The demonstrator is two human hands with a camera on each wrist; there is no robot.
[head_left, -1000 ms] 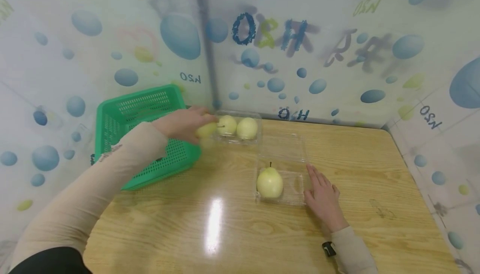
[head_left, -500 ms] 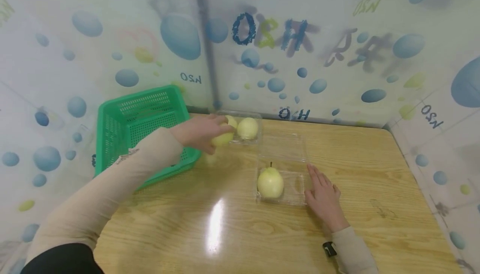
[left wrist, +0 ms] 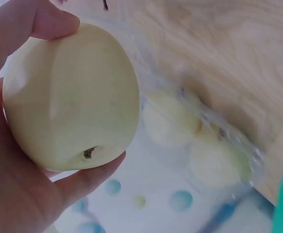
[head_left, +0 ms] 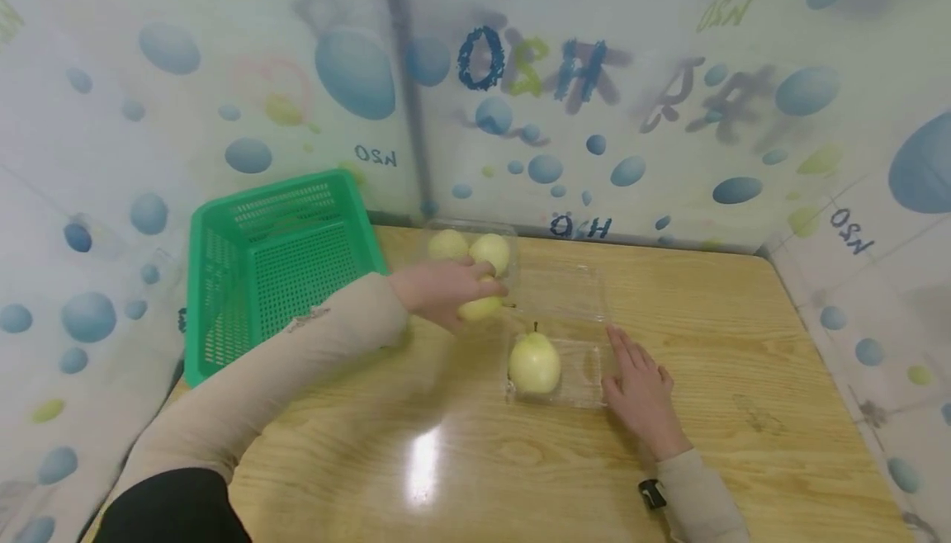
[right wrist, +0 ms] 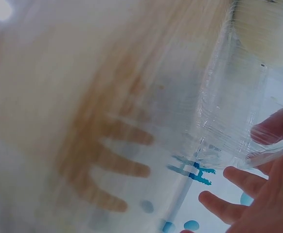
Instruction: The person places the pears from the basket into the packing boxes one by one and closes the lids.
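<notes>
A pale yellow-green pear (left wrist: 71, 97) is gripped in my left hand (head_left: 446, 289), thumb on one side and fingers on the other. In the head view it hangs over the table between two clear plastic clamshell boxes. The nearer box (head_left: 579, 370) lies with its lid folded back and a single pear (head_left: 535, 363) in its left half, stem up. My right hand (head_left: 645, 398) rests at this box's right edge, fingers extended along it. In the right wrist view, the thumb (right wrist: 273, 127) lies against the plastic wall.
Behind, by the wall, a second clear box (head_left: 513, 238) holds two pears (head_left: 489, 254). A green perforated basket (head_left: 195, 295) stands at the left, under and beyond my left sleeve. The wooden table (head_left: 743, 345) meets patterned walls at the back and right.
My left hand has carried the pear rightward and toward me, from beside the basket, past the back box, to near the front box. The right hand has stayed in place.
</notes>
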